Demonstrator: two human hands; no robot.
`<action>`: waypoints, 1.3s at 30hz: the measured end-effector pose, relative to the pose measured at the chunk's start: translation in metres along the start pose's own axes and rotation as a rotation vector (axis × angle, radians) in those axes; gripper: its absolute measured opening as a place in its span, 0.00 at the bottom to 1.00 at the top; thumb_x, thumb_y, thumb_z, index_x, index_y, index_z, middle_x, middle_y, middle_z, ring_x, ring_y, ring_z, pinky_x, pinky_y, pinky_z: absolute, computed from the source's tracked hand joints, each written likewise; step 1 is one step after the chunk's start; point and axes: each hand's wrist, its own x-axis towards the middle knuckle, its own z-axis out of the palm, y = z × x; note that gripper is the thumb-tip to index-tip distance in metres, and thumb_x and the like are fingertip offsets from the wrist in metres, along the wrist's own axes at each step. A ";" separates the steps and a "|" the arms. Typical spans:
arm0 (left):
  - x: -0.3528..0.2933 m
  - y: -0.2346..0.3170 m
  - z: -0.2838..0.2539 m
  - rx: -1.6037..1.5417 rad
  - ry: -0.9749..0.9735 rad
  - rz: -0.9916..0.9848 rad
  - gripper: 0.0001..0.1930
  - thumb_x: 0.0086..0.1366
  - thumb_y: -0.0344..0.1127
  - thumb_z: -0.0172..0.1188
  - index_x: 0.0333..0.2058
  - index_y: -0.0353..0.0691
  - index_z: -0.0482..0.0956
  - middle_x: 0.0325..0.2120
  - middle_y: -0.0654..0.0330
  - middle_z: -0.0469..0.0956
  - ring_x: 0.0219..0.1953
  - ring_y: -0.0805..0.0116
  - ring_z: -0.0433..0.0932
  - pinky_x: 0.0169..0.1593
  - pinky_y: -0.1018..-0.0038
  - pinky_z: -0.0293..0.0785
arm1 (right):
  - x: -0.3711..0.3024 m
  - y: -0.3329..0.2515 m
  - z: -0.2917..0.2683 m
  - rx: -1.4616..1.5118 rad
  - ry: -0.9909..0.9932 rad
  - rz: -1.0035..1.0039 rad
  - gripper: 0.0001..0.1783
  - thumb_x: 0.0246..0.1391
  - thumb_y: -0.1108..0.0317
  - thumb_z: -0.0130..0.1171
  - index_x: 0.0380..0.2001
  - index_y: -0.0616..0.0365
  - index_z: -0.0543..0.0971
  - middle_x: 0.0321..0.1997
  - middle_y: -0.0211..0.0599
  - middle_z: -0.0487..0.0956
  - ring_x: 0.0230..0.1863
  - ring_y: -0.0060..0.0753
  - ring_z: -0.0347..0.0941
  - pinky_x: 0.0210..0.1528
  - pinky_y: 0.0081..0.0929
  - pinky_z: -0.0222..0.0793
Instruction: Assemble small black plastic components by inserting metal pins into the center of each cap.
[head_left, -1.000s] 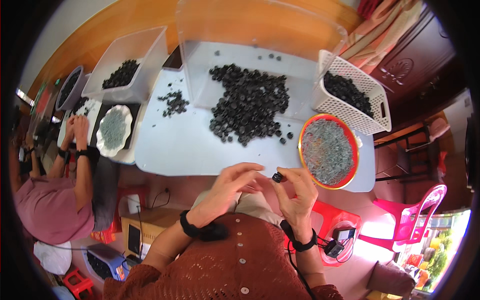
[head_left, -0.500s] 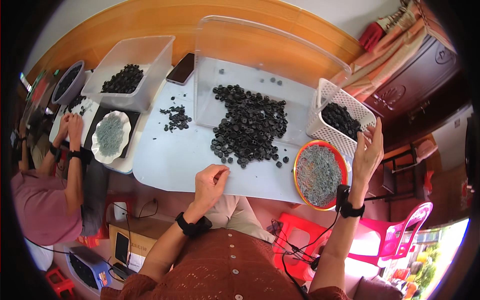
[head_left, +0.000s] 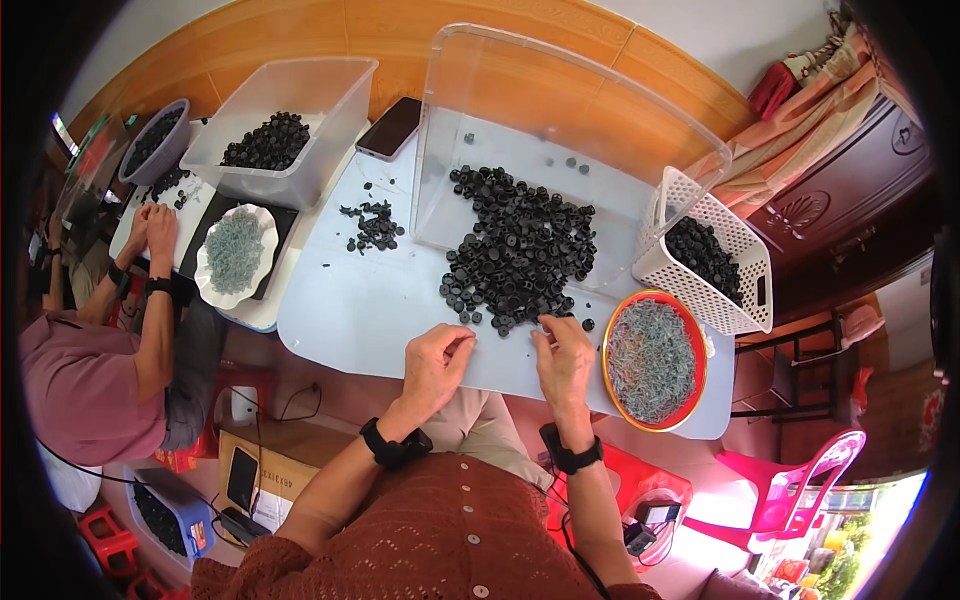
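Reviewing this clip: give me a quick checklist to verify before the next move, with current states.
1. Right hand by the main black pile: ok, at its near edge.
2. Left hand empty: cannot tell, curled fingers hide it.
3. Red dish upright on the table: ok.
4. White basket upright: ok.
5. Black pieces gathered together: not ok, a separate small cluster lies leftward.

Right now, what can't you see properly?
In the head view:
Inside the left hand: curled fingers hide anything small.
Under the right hand: the hand covers it.
Bottom of the white basket: black pieces cover it.
Grey bits in the red bowl: too small to separate.
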 end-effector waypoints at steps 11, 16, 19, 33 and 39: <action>-0.002 -0.005 0.000 -0.001 0.012 0.007 0.05 0.59 0.26 0.59 0.32 0.30 0.79 0.25 0.58 0.79 0.25 0.78 0.75 0.29 0.81 0.71 | 0.007 0.006 0.015 -0.080 0.056 -0.016 0.11 0.40 0.76 0.63 0.32 0.62 0.78 0.27 0.39 0.74 0.21 0.33 0.70 0.26 0.29 0.66; -0.003 -0.003 0.000 0.010 -0.001 0.023 0.05 0.59 0.26 0.59 0.32 0.29 0.79 0.25 0.58 0.79 0.25 0.78 0.74 0.29 0.82 0.71 | -0.002 0.007 0.006 0.052 0.084 0.067 0.11 0.42 0.76 0.63 0.33 0.62 0.77 0.28 0.38 0.75 0.23 0.31 0.73 0.27 0.26 0.68; -0.003 -0.003 0.001 -0.064 -0.068 -0.013 0.06 0.60 0.27 0.58 0.35 0.31 0.79 0.25 0.59 0.79 0.25 0.78 0.75 0.30 0.82 0.72 | -0.020 -0.004 -0.001 0.261 0.055 0.199 0.12 0.42 0.76 0.65 0.34 0.62 0.78 0.28 0.35 0.76 0.25 0.22 0.72 0.27 0.20 0.68; -0.003 0.053 0.017 -0.814 -0.559 -0.493 0.12 0.66 0.34 0.54 0.44 0.35 0.75 0.38 0.61 0.78 0.37 0.72 0.78 0.42 0.76 0.78 | -0.052 -0.035 -0.042 0.951 0.049 0.205 0.18 0.48 0.81 0.61 0.45 0.63 0.74 0.36 0.34 0.75 0.36 0.20 0.72 0.32 0.15 0.70; -0.008 0.054 0.021 -0.946 -0.559 -0.648 0.12 0.64 0.31 0.55 0.45 0.34 0.76 0.38 0.58 0.78 0.38 0.71 0.79 0.43 0.78 0.78 | -0.056 -0.034 -0.040 0.642 0.102 0.108 0.11 0.44 0.81 0.64 0.35 0.61 0.79 0.36 0.34 0.77 0.33 0.20 0.72 0.27 0.14 0.67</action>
